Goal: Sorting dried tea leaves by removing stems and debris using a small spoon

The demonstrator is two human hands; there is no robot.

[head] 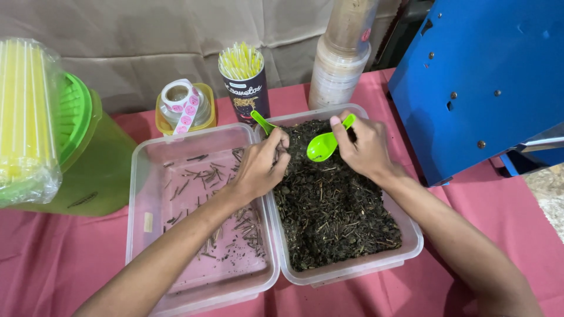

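Two clear plastic tubs stand side by side on a pink cloth. The right tub [412, 239] is full of dark dried leaves [335, 211]. The left tub [140, 176] holds scattered thin stems [241, 226]. My right hand [367, 147] grips a green plastic spoon [324, 145] over the leaves, bowl pointing left. My left hand [261, 164] reaches across the tubs' shared edge, fingers pinched in the leaves near a second green spoon [262, 121] that sticks up at the rim. Whether the fingers hold a stem is hidden.
A blue metal machine [482, 82] stands at the right. Behind the tubs are a stack of lidded cups [341, 64], a dark cup of yellow straws [244, 82] and a sticker roll [183, 103] on a yellow container. A green jug [88, 152] and bagged straws [26, 117] sit left.
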